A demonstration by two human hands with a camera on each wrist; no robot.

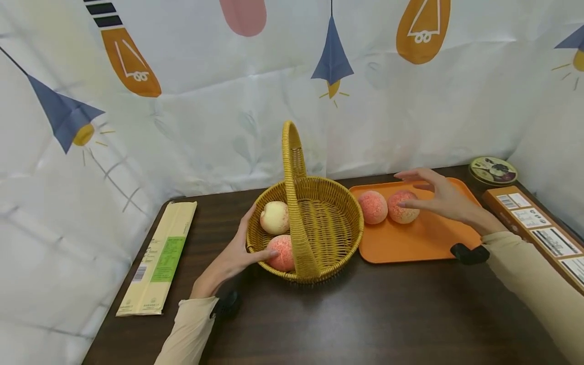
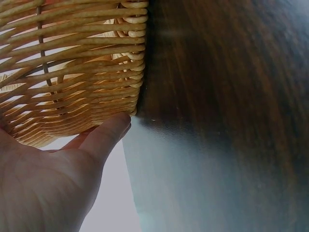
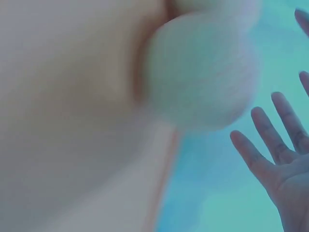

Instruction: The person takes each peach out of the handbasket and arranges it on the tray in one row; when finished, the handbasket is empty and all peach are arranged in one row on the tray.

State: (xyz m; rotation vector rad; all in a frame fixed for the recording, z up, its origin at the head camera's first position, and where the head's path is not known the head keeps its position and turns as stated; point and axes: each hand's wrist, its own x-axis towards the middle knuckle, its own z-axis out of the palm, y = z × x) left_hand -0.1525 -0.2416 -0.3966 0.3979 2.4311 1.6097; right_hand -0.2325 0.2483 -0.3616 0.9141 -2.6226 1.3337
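Observation:
A yellow wicker basket (image 1: 330,218) with a tall handle stands on the table; inside it sit a pale peach (image 1: 274,218) and a pink peach (image 1: 280,252), partly behind the handle. My left hand (image 1: 234,256) holds the basket's left side, thumb at the front rim; the left wrist view shows this hand (image 2: 53,179) against the weave (image 2: 82,77). Two more peaches lie on an orange tray (image 1: 424,243), a pink one (image 1: 373,207) and a mottled one (image 1: 403,210). Around the mottled peach my right hand (image 1: 440,198) is spread wide, its fingers apart in the right wrist view.
On the dark table (image 1: 328,319), a flat cream package (image 1: 157,258) with a green label lies at the left. To the tray's right are a round tin (image 1: 493,170) and a long brown box (image 1: 538,228). A patterned white cloth (image 1: 219,121) hangs behind.

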